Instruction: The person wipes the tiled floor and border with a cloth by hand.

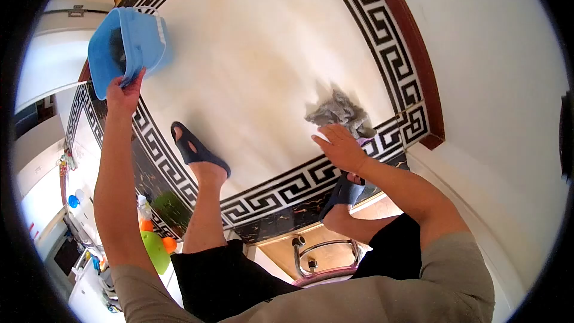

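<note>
The left hand (124, 93) pinches the edge of a blue dustpan (128, 42), held up over the floor (251, 54). The right hand (341, 148), grip spread flat, sits by a grey fluffy duster (338, 110) on the floor.

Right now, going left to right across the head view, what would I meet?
Blue dustpan gripped by the left hand → foot in a dark sandal → grey duster just above the right hand → patterned floor border → white wall.
</note>
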The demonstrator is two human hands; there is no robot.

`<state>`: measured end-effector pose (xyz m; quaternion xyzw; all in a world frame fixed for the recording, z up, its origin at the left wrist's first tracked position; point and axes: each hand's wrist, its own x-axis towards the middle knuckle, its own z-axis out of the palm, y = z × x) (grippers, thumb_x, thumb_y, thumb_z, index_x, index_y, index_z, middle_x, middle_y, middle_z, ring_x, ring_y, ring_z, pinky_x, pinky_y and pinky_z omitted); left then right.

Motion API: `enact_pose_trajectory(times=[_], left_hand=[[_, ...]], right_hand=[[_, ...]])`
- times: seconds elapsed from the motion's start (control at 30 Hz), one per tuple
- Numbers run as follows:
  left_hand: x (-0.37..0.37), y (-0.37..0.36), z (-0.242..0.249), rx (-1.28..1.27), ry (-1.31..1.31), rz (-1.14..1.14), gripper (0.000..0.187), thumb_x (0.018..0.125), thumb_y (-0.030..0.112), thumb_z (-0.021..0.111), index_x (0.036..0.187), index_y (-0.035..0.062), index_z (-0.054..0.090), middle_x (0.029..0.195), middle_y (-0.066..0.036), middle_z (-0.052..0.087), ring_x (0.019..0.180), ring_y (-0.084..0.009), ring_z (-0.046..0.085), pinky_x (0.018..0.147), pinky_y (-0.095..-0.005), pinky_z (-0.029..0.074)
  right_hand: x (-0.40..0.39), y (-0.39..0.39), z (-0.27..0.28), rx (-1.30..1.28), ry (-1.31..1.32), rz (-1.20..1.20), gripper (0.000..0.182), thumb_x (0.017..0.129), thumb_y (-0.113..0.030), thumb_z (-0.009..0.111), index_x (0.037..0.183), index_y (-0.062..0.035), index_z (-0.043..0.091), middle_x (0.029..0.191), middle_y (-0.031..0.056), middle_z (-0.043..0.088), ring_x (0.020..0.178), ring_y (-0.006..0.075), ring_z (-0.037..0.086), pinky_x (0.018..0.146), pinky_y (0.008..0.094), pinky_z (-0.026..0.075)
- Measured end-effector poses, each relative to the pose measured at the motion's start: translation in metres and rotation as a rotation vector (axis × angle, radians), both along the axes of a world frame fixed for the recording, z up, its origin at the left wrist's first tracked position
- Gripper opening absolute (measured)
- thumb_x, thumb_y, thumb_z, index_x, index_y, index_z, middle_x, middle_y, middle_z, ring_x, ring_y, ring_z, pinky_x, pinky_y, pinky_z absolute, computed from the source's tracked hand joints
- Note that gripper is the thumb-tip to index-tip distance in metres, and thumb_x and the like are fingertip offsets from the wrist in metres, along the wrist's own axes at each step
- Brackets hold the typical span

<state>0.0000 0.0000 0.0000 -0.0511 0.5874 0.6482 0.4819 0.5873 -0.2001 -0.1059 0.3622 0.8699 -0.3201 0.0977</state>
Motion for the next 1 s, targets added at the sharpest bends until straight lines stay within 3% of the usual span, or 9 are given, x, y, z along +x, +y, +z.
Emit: enact_pose_trajectory(times=[0.1, 0.3, 0.47, 0.53, 0.57, 0.67, 0.83, 0.97, 1.0], left_hand=[[-0.012, 0.018, -0.011, -0.098, 0.027, -0.01, 0.042, 0.089, 0.004, 0.034, 0.123, -0.02, 0.036, 0.135, -0.034, 0.042, 0.124, -0.0479, 0.046, 0.101, -0.0625, 0.046], [-0.045, 0.069, -0.02, -0.058, 0.048, -0.024, 0.046, 0.089, 0.004, 0.036, 0.131, -0.0149, 0.036, 0.136, -0.03, 0.043, 0.123, -0.0477, 0.047, 0.101, -0.0626, 0.046], [-0.052, 0.077, -0.031, -0.05, 0.07, -0.08, 0.042, 0.094, 0.007, 0.036, 0.128, -0.0179, 0.037, 0.137, -0.031, 0.042, 0.127, -0.0443, 0.043, 0.107, -0.0558, 0.043], [-0.039, 0.082, -0.018, -0.077, 0.169, -0.148, 0.047, 0.093, 0.006, 0.034, 0.134, -0.017, 0.032, 0.139, -0.03, 0.042, 0.128, -0.0452, 0.043, 0.109, -0.058, 0.04], [-0.039, 0.081, -0.017, -0.053, 0.131, -0.121, 0.049, 0.095, 0.01, 0.036, 0.136, -0.0165, 0.03, 0.139, -0.03, 0.042, 0.129, -0.044, 0.043, 0.11, -0.0562, 0.039], [-0.025, 0.058, -0.008, -0.029, -0.116, -0.172, 0.053, 0.101, 0.025, 0.041, 0.135, -0.0139, 0.033, 0.136, -0.03, 0.046, 0.127, -0.04, 0.048, 0.11, -0.0492, 0.041], [0.1, 0.032, 0.036, -0.436, 0.146, -0.757, 0.045, 0.102, 0.034, 0.047, 0.131, -0.0003, 0.046, 0.114, -0.022, 0.065, 0.095, -0.0285, 0.068, 0.09, -0.0382, 0.055], [0.12, 0.122, -0.044, -0.063, 0.54, -1.114, 0.047, 0.102, 0.034, 0.048, 0.133, -0.0007, 0.049, 0.122, -0.022, 0.061, 0.11, -0.0273, 0.062, 0.097, -0.036, 0.048], [0.122, 0.162, -0.075, -0.002, 0.926, -1.216, 0.049, 0.102, 0.034, 0.049, 0.135, -0.0017, 0.048, 0.127, -0.022, 0.058, 0.117, -0.0292, 0.057, 0.101, -0.0366, 0.044]], right_hand=[[0.02, -0.003, 0.025, 0.088, -0.07, -0.018, 0.053, 0.096, -0.024, 0.052, 0.146, -0.0153, 0.039, 0.158, 0.0129, 0.022, 0.146, 0.0305, 0.019, 0.118, 0.0493, 0.016], [0.021, 0.035, -0.015, 0.254, -0.164, -0.075, 0.06, 0.096, -0.036, 0.051, 0.15, -0.0168, 0.033, 0.16, 0.0102, 0.018, 0.148, 0.0261, 0.014, 0.119, 0.0514, 0.009], [0.015, 0.038, -0.02, 0.001, -0.116, -0.158, 0.062, 0.096, -0.036, 0.05, 0.151, -0.0157, 0.031, 0.161, 0.0078, 0.017, 0.148, 0.023, 0.016, 0.119, 0.0525, 0.008], [-0.005, 0.03, -0.028, -0.091, -0.085, -0.006, 0.061, 0.096, -0.035, 0.049, 0.151, -0.0154, 0.031, 0.161, 0.0072, 0.016, 0.149, 0.0225, 0.012, 0.12, 0.0523, 0.004], [-0.024, 0.02, -0.041, -0.309, 0.014, 0.057, 0.062, 0.097, -0.035, 0.048, 0.152, -0.0147, 0.028, 0.161, 0.0065, 0.015, 0.149, 0.0227, 0.009, 0.12, 0.0516, 0.0], [-0.101, 0.0, -0.071, 0.064, 0.356, 0.108, 0.06, 0.099, -0.032, 0.043, 0.154, -0.0152, 0.023, 0.162, 0.0036, 0.013, 0.149, 0.0198, 0.007, 0.121, 0.0499, -0.001], [-0.211, 0.135, -0.06, 0.217, 0.263, -0.224, 0.053, 0.1, -0.035, 0.039, 0.148, -0.0151, 0.034, 0.16, 0.0056, 0.02, 0.147, 0.0215, 0.019, 0.119, 0.0549, 0.004], [-0.198, 0.23, -0.062, 0.256, 0.038, -0.421, 0.052, 0.102, -0.038, 0.034, 0.15, -0.0165, 0.033, 0.16, 0.006, 0.019, 0.147, 0.0239, 0.017, 0.118, 0.0571, 0.008], [-0.179, 0.244, -0.057, 0.268, -0.003, -0.507, 0.053, 0.101, -0.039, 0.036, 0.15, -0.0177, 0.033, 0.161, 0.0059, 0.018, 0.148, 0.0238, 0.016, 0.117, 0.0575, 0.008]])
